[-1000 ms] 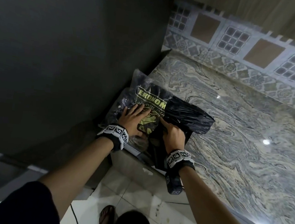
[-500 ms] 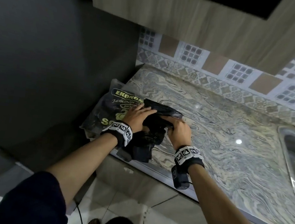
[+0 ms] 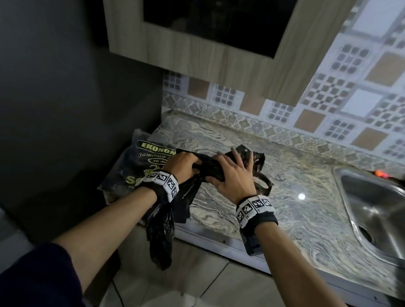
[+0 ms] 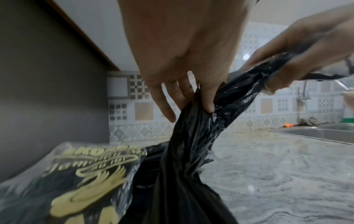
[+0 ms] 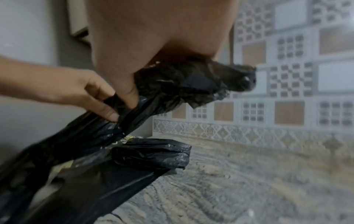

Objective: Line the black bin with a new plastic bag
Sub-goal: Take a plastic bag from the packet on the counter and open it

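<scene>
We grip the bunched plastic bag (image 3: 207, 167) with the left hand (image 3: 181, 162) and right hand (image 3: 234, 176), both clamped, above the counter (image 3: 303, 215). This two-point hold likely lets us separate it from the pack (image 3: 139, 164).

The right hand (image 5: 153, 37) is gripping a bunched, crinkled black plastic bag (image 5: 182, 84) above the marbled grey stone desk (image 5: 249, 181), while the left hand (image 5: 76, 89) is pinching the same bag lower down.
</scene>
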